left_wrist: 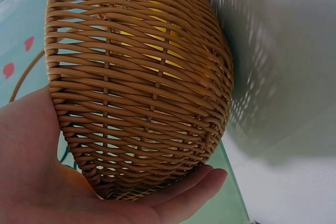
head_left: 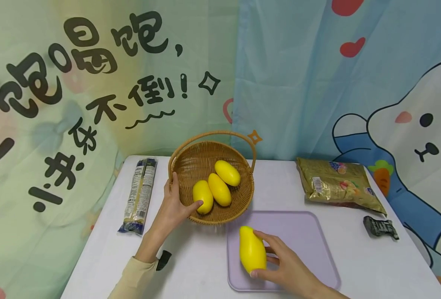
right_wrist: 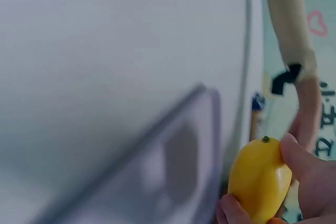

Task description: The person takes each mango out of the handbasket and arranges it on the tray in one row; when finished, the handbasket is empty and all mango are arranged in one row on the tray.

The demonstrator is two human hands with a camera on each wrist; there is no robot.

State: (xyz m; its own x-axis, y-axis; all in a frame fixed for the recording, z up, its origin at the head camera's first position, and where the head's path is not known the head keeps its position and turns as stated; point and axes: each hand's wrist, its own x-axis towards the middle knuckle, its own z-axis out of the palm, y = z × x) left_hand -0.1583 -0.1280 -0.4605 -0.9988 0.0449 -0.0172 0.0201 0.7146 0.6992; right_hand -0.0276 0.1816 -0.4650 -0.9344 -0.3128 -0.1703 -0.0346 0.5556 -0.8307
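Observation:
A round wicker basket [head_left: 194, 160] with an arched handle stands tilted toward me on the table, with three yellow mangoes [head_left: 219, 189] inside. My left hand [head_left: 172, 209] grips its left side, thumb over the rim and fingers along the outside; the left wrist view shows the woven wall [left_wrist: 136, 82] close up. Another yellow mango [head_left: 252, 251] is held between the thumb and fingers of my right hand [head_left: 285, 259], over the left part of a lilac tray [head_left: 302, 236]. Its stem end [right_wrist: 265, 139] shows in the right wrist view.
Left of the basket lies a long clear-and-blue packet [head_left: 139, 195]. A gold snack bag [head_left: 338, 185] rests at the back right, and a small dark wrapped item [head_left: 380, 227] lies in front of it. Printed curtains [head_left: 280, 83] hang behind the white table [head_left: 201, 265].

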